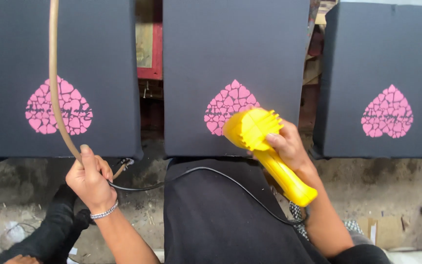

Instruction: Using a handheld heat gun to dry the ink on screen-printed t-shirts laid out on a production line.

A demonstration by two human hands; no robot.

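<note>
My right hand (288, 146) grips a yellow heat gun (264, 146), its nozzle end pointed at the pink heart-shaped print (223, 105) on the middle black fabric panel (235, 49). The gun's black cord (196, 173) loops across my dark apron toward the left. My left hand (91, 178), with a silver bracelet at the wrist, is closed around a tan hose (53, 73) that rises up past the left panel's pink print (74, 110).
Three black fabric-covered boards stand in a row: left (94, 49), middle, and right (382, 58), each with a pink heart print (388, 113). Below them is a dirty concrete floor (391, 181). Red-framed gear shows in the gap (148, 54).
</note>
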